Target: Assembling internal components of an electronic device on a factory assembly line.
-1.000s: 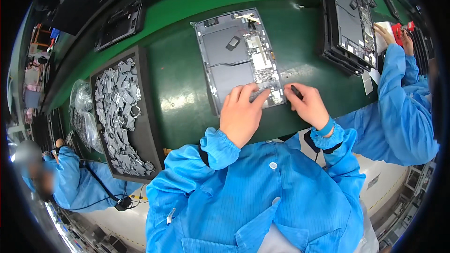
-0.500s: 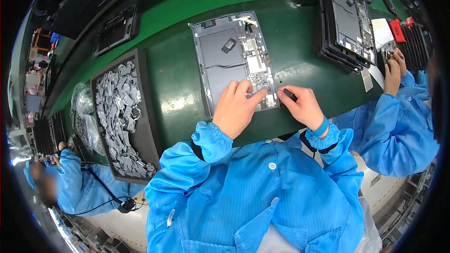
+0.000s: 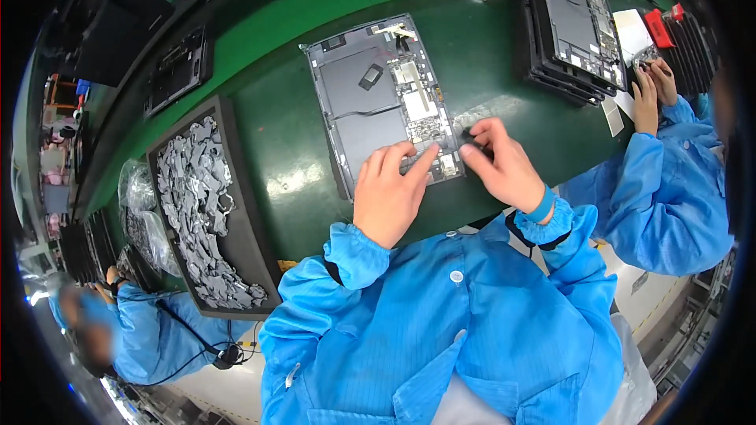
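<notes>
Open device (image 3: 358, 83) lying near the table's (image 3: 283, 122) near edge.
Left hand (image 3: 388, 198) touches it, grip unclear; right hand's (image 3: 508, 173) fingers grasp a black tool (image 3: 468, 137) just beside it. Leftward, a tray (image 3: 250, 244) of grey parts (image 3: 193, 197) reaches that edge; rightward stands a stack (image 3: 575, 24).

A bright-blue fabric jacket (image 3: 512, 323) shows fine dark vertical stripes (image 3: 417, 323), round white buttons (image 3: 456, 276), gathered elastic cuffs (image 3: 360, 256) and black fabric bands (image 3: 332, 271) behind them. A smooth blue wristband (image 3: 542, 205) sits behind the bare right hand (image 3: 504, 169).
</notes>
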`<state>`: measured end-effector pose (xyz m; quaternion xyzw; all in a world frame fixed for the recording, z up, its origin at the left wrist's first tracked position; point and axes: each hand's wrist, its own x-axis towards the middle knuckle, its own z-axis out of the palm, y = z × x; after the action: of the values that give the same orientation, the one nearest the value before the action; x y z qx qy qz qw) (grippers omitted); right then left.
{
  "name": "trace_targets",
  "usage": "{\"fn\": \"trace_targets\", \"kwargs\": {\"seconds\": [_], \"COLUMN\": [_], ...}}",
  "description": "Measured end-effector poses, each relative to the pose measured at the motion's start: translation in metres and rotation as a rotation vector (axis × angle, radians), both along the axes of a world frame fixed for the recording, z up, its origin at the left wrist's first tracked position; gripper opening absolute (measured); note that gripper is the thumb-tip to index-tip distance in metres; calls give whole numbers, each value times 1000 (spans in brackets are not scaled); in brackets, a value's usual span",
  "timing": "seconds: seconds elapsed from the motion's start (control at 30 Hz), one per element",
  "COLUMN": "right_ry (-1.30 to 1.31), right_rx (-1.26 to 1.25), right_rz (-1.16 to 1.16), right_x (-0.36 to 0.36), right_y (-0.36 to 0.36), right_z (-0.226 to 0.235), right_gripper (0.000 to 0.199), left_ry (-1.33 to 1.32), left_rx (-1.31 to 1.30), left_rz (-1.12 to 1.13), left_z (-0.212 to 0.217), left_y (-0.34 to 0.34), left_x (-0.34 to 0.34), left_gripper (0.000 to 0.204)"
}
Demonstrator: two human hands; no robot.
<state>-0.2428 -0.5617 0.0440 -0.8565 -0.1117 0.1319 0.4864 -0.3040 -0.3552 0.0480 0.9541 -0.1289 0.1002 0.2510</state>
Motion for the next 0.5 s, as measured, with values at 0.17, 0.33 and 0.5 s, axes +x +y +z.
{"fn": "trace_targets", "kwargs": {"seconds": [0.17,0.33,0.5], "right_ry": [-335,-632,-692], "right_rx": [-61,-158,-194], "right_rz": [151,310,374], "right_x": [9,18,24], "right_y": [-5,6,14], "right_z": [27,25,19], "right_gripper": [12,14,16], "left_ry": [10,16,25], "left_rx": [-159,-176,-210], "left_rz": [8,4,12], "left_z": [-4,-5,-5], "left_y": [6,8,8], "left_x": [1,1,2], "left_gripper": [36,33,32]}}
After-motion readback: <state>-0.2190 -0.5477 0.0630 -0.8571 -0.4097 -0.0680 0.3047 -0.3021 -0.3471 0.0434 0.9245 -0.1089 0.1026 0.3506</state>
